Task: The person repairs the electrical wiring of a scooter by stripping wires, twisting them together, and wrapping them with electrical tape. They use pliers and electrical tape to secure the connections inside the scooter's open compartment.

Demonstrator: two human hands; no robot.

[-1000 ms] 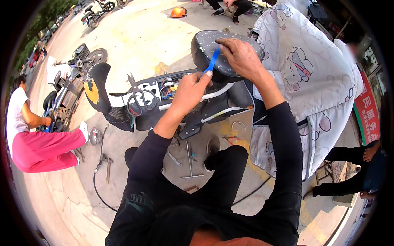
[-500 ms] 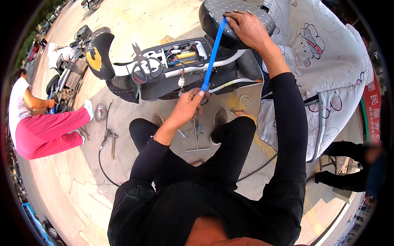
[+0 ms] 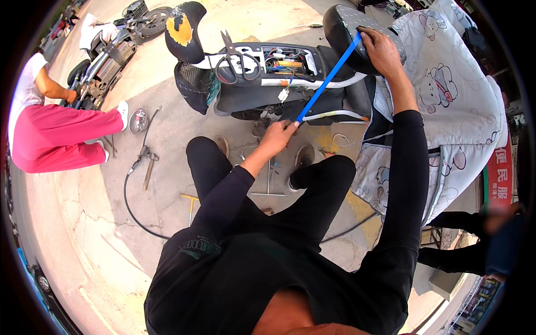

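Note:
A narrow blue strip of tape (image 3: 329, 77) is stretched taut on a slant between my two hands. My left hand (image 3: 277, 139) is closed on its lower end, above my knees and in front of the scooter's side. The upper end is pinched in the fingers of my right hand (image 3: 381, 51), beside the grey patterned scooter seat (image 3: 365, 28). Behind the tape lies the scooter body (image 3: 240, 100), with an uncovered compartment of loose wires (image 3: 287, 61). A pair of scissors (image 3: 240, 58) rests on the scooter, left of that compartment.
A quilted cartoon-print cover (image 3: 446, 106) drapes at the right. T-handled wrenches (image 3: 269, 194), a hammer (image 3: 149, 173) and a black hose (image 3: 127, 201) lie on the ground. Another person in pink trousers (image 3: 61, 137) works at the left; someone in dark trousers (image 3: 455, 259) is at the right.
The view has shifted, so the scooter appears farther right. My hands have moved right in the picture, and the tape between them now slants more. Both hands still hold it.

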